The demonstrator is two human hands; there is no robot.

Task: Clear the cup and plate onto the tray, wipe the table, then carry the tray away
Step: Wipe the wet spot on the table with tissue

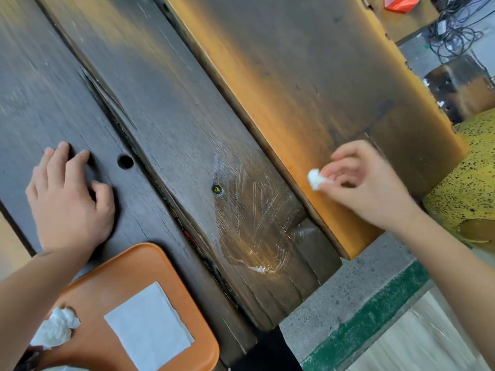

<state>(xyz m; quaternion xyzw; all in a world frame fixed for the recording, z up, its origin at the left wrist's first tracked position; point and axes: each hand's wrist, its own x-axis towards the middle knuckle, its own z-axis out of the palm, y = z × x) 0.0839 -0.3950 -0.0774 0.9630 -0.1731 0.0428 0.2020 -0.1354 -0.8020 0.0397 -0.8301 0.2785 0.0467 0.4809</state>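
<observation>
An orange tray [150, 266] sits at the near edge of the dark wooden table [166, 108]. On the tray lie a flat white napkin [148, 328] and a crumpled tissue [55, 328]. No cup or plate shows in view. My right hand [367, 186] pinches a small balled white tissue [315, 179] just above the table's right plank. My left hand [71, 199] rests flat on the left plank, fingers spread, holding nothing. A streaky wet smear [254, 210] with a small white scrap [258, 269] marks the wood between my hands.
The table has a round hole [125, 162] and a long crack [112, 103] between planks. A wooden stool [460, 87] and a yellow speckled seat [466, 188] stand to the right. Cables [452, 28] lie on the floor; an orange bag [400, 2] lies far back.
</observation>
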